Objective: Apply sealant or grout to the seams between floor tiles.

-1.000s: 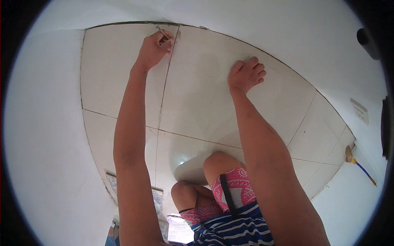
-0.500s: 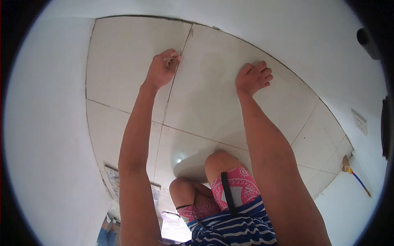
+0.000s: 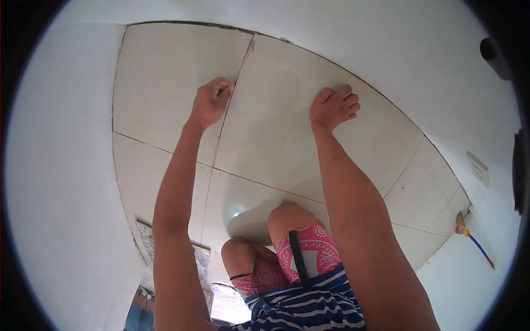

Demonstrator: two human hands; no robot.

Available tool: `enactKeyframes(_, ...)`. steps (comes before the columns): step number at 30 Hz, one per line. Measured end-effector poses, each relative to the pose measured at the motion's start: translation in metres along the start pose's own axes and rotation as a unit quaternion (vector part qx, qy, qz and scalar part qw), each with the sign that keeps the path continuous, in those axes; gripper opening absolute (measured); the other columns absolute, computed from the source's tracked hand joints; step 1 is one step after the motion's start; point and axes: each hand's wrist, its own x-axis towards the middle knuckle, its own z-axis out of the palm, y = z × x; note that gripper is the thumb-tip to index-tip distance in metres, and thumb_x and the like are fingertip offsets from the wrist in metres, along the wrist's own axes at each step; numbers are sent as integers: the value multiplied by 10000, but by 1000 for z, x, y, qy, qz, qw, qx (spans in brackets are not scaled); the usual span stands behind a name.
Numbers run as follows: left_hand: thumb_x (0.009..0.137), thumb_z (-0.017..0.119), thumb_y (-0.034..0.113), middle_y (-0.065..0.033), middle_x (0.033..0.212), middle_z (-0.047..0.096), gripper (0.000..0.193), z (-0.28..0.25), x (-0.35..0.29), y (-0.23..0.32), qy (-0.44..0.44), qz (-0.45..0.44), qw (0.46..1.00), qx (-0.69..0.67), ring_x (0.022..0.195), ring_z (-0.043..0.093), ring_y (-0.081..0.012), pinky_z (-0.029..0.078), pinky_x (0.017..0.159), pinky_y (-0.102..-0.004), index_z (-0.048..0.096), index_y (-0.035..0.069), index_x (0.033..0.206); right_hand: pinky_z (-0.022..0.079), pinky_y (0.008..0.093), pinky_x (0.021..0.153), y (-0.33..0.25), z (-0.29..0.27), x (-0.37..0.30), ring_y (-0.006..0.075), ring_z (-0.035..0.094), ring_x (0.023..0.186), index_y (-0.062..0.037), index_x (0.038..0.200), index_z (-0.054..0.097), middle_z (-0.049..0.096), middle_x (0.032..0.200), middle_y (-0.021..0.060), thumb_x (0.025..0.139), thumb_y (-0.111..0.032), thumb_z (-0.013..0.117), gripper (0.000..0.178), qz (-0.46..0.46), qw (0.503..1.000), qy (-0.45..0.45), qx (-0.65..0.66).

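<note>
My left hand [image 3: 210, 103] is closed in a pinch on the pale floor tiles. Its fingertips meet right beside the dark joint [image 3: 222, 128] between two large tiles. Whatever the pinch holds is mostly hidden by the fingers and too small to name. To the right, my right hand [image 3: 333, 108] rests on the neighbouring tile [image 3: 276, 110], palm down, fingers apart and slightly bent, with nothing seen in it. Short cross joints [image 3: 265, 181] meet the long one nearer to my knees.
White walls border the floor at left and ahead. A wall socket [image 3: 478, 169] sits at the right. A brush-like tool [image 3: 470, 236] with a blue and yellow handle leans in the right corner. Patterned panels [image 3: 200, 260] lie behind my left arm. My bent knees [image 3: 290, 215] are close below.
My left hand has slid a little toward me along the joint, still pinched. A thin pale piece that showed between its fingers is now hidden. My right hand stays in place; the view has shifted slightly.
</note>
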Motion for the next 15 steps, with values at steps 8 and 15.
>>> enactKeyframes(8, 962, 628, 158, -23, 800, 618, 180, 9, 48, 17, 50, -247, 931, -263, 617, 546, -70, 459, 500, -236, 683, -13, 972, 332, 467, 823, 0, 0, 0, 315, 398, 960, -39, 1178, 448, 436, 1090, 161, 860, -274, 465, 395, 0, 1000, 18, -3)
enactKeyframes(15, 961, 632, 179, -4, 710, 594, 182, 16, 68, 14, 59, -207, 955, -205, 579, 531, -52, 427, 448, -238, 686, 5, 954, 328, 472, 806, 5, 1, 4, 326, 397, 950, -35, 1167, 445, 432, 1072, 165, 858, -251, 466, 377, -6, 1000, 11, 4)
